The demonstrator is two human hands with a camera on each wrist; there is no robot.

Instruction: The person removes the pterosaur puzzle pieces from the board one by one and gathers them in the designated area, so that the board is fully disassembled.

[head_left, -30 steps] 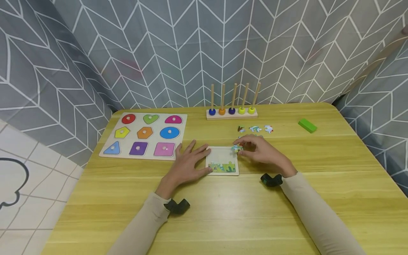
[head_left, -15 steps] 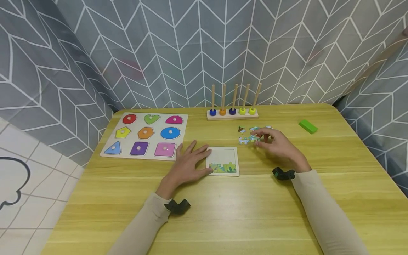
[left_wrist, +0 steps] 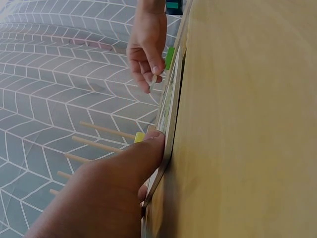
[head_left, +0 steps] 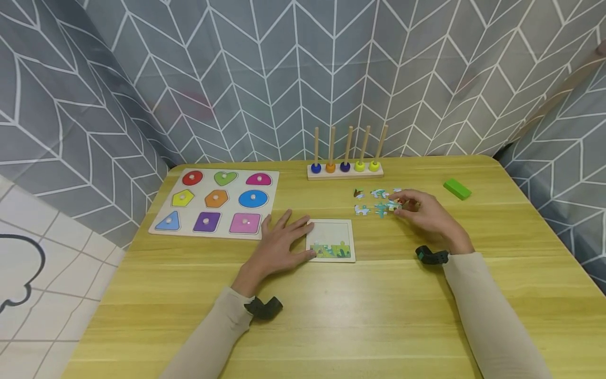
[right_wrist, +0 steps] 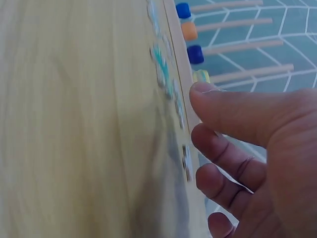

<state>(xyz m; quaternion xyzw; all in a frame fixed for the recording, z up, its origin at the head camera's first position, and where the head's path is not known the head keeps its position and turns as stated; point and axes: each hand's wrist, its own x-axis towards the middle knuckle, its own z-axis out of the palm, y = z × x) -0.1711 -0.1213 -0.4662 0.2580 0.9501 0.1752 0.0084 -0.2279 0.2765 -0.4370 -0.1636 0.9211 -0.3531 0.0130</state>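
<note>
A small square puzzle tray lies in the middle of the table, its bottom row filled with green pieces. My left hand rests at its left side with fingers spread; in the left wrist view the thumb presses on the tray's edge. To the right of the tray, my right hand pinches a jigsaw piece between thumb and fingertips; the left wrist view shows the pale piece edge-on. Beside it several loose jigsaw pieces lie in two rows.
A shape-knob board lies at the back left. At the back edge stands a peg rack with upright rods and coloured beads. A green block lies at the right. A patterned curtain hangs behind the table.
My right hand has moved right, from over the tray's right edge to the loose pieces, with the jigsaw piece in its fingers. The left hand and the tray stay put.
</note>
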